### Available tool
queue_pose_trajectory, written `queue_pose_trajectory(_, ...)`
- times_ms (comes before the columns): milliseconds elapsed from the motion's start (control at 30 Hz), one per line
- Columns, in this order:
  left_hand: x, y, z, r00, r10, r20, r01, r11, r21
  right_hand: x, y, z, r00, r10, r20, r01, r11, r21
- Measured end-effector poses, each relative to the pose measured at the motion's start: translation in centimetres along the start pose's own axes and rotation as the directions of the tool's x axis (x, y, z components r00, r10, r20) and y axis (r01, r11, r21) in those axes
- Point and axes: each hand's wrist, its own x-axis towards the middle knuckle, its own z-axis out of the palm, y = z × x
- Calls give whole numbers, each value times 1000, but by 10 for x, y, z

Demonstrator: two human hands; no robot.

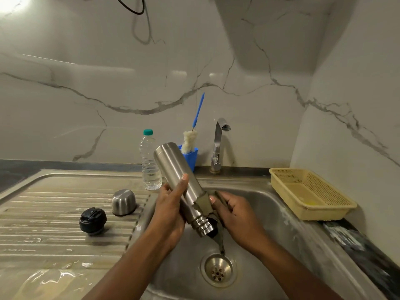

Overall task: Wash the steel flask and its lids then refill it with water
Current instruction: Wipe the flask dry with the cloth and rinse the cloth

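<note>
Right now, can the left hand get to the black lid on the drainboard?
Probably, once freed. The black lid lies on the drainboard left of the left hand, nothing between them. But its fingers grip the flask, and the right hand holds a cloth, so the flask must go down first.

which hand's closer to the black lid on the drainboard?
Left. The left hand grips the flask just right of the black lid; the right hand is farther right over the sink, holding the scrub pad.
</note>
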Motion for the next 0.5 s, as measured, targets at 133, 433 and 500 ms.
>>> queue_pose_trajectory(133, 4, 7, -4, 998, 14, -60, -17, 999, -46, -4, -5, 2, 997, -71, -23, 70, 997, -23)
queue_pose_trajectory(433, 2, 6, -6, 998, 35, -59, -42, 992, -120, -6, -2, 8, 970, 200, 138, -229, 942, 244)
queue_pose_trajectory(500, 3, 5, -5, 998, 26, -50, -34, 987, -155, -4, -1, 6, 973, 211, 92, -229, 923, 309)
